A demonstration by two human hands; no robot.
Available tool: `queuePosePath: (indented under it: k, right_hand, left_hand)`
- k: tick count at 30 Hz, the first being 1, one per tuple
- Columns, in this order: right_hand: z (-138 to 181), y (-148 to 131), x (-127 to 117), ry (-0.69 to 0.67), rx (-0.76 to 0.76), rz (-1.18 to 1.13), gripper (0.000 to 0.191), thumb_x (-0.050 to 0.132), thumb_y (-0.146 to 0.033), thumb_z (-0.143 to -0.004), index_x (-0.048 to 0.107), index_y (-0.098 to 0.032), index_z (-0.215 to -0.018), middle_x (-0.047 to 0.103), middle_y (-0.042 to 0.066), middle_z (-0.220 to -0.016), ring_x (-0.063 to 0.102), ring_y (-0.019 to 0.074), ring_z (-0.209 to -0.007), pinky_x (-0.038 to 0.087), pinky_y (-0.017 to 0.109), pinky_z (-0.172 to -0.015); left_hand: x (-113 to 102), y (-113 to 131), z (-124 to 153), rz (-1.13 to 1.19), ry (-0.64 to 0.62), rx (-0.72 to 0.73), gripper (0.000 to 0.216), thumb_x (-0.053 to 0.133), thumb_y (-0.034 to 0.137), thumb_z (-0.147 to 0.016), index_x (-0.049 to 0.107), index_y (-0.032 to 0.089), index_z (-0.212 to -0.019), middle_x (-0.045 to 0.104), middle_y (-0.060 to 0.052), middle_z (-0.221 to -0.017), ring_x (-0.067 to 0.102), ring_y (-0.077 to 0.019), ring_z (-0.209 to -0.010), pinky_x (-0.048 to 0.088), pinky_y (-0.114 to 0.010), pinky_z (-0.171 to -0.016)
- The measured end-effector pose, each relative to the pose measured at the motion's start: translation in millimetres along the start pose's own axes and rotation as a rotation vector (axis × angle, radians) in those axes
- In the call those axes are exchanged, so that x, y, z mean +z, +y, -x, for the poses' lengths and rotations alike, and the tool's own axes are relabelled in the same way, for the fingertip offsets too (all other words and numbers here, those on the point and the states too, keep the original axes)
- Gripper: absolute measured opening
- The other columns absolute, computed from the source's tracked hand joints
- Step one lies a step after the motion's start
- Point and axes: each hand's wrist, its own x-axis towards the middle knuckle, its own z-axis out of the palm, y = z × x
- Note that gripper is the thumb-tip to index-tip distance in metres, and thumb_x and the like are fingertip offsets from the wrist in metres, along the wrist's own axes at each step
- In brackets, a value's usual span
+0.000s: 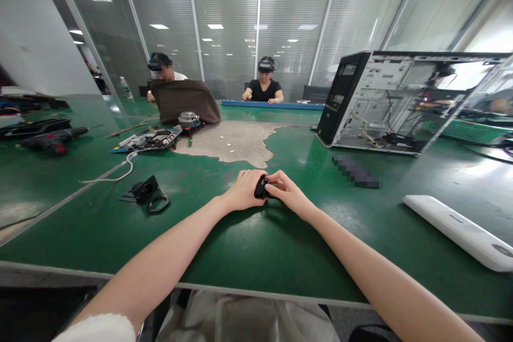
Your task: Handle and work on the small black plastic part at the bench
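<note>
My left hand (243,190) and my right hand (286,191) meet over the green table (248,246), both closed around a small black part (262,188) held between the fingertips. Most of the part is hidden by my fingers. Both forearms stretch out from the near edge of the table.
An open computer case (401,101) lies on its side at the right. A white flat panel (460,231) rests near right. Black plastic pieces (145,195) lie to the left, a circuit board (148,139) and a cable beyond them. Two people sit at the far side.
</note>
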Motion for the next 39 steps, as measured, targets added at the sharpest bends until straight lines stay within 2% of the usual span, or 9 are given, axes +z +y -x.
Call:
queuePosePath:
  k: [8, 15, 17, 21, 27, 29, 34, 39]
  right_hand:
    - [-1, 5, 1, 0.02, 0.061, 0.006, 0.03, 0.057, -0.032, -0.07, 0.043, -0.023, -0.094, 0.053, 0.001, -0.089, 0.054, 0.0117, -0.077, 0.045, 0.032, -0.074]
    - [1, 2, -1, -0.023, -0.046, -0.016, 0.032, 0.065, -0.028, -0.062, 0.042, -0.021, -0.084, 0.052, 0.001, -0.093, 0.054, 0.0136, -0.085, 0.044, 0.033, -0.078]
    - [1, 1, 1, -0.008, -0.047, -0.033, 0.029, 0.063, -0.03, -0.064, 0.042, -0.021, -0.082, 0.052, 0.001, -0.091, 0.054, 0.0131, -0.082, 0.044, 0.032, -0.076]
    - [-1, 2, 3, 0.044, -0.033, -0.011, 0.022, 0.058, -0.033, -0.07, 0.043, -0.02, -0.079, 0.052, 0.0, -0.084, 0.054, 0.0112, -0.075, 0.045, 0.03, -0.073]
    - [-3, 9, 0, 0.096, 0.064, 0.05, 0.03, 0.06, -0.034, -0.068, 0.044, -0.02, -0.09, 0.052, 0.001, -0.084, 0.054, 0.0123, -0.077, 0.045, 0.033, -0.075]
    - [-3, 9, -2, 0.076, 0.074, 0.046, 0.03, 0.06, -0.035, -0.068, 0.045, -0.02, -0.09, 0.053, 0.001, -0.085, 0.055, 0.0129, -0.078, 0.045, 0.034, -0.076]
    - [2, 0, -3, -0.056, -0.016, -0.038, 0.035, 0.066, -0.027, -0.061, 0.043, -0.022, -0.087, 0.055, 0.0, -0.088, 0.054, 0.0142, -0.085, 0.043, 0.034, -0.08]
    - [3, -7, 1, 0.004, 0.011, -0.075, 0.025, 0.062, -0.029, -0.065, 0.043, -0.021, -0.08, 0.055, 0.0, -0.086, 0.055, 0.0123, -0.078, 0.044, 0.031, -0.074]
  left_hand:
    - [-2, 2, 0, 0.021, -0.009, -0.013, 0.051, 0.059, 0.03, -0.06, 0.039, 0.021, -0.106, 0.051, -0.005, -0.102, 0.047, -0.0225, -0.093, 0.031, -0.038, -0.083]
    - [-3, 3, 0, 0.028, -0.021, -0.03, 0.053, 0.06, 0.028, -0.058, 0.038, 0.021, -0.106, 0.051, -0.004, -0.1, 0.047, -0.0226, -0.091, 0.031, -0.038, -0.083]
    - [-2, 2, 0, 0.024, -0.018, -0.029, 0.054, 0.06, 0.029, -0.058, 0.038, 0.021, -0.107, 0.051, -0.004, -0.1, 0.047, -0.0226, -0.092, 0.03, -0.038, -0.083]
    - [-1, 0, 0, 0.021, -0.01, -0.015, 0.054, 0.06, 0.031, -0.059, 0.038, 0.021, -0.107, 0.051, -0.005, -0.102, 0.046, -0.0225, -0.093, 0.031, -0.038, -0.083]
    - [-1, 1, 0, 0.027, -0.018, -0.024, 0.053, 0.061, 0.03, -0.058, 0.038, 0.021, -0.106, 0.051, -0.004, -0.102, 0.047, -0.0223, -0.093, 0.03, -0.038, -0.084]
    - [-1, 1, -1, 0.026, -0.019, -0.024, 0.053, 0.06, 0.029, -0.059, 0.038, 0.021, -0.106, 0.051, -0.004, -0.101, 0.047, -0.0223, -0.093, 0.03, -0.038, -0.084]
    - [-1, 0, 0, 0.017, -0.017, -0.014, 0.055, 0.061, 0.028, -0.057, 0.038, 0.021, -0.106, 0.051, -0.004, -0.1, 0.047, -0.0222, -0.091, 0.031, -0.037, -0.083]
    - [-1, 0, 0, 0.011, -0.002, -0.005, 0.053, 0.06, 0.03, -0.059, 0.037, 0.021, -0.107, 0.051, -0.004, -0.1, 0.047, -0.0223, -0.092, 0.031, -0.037, -0.084]
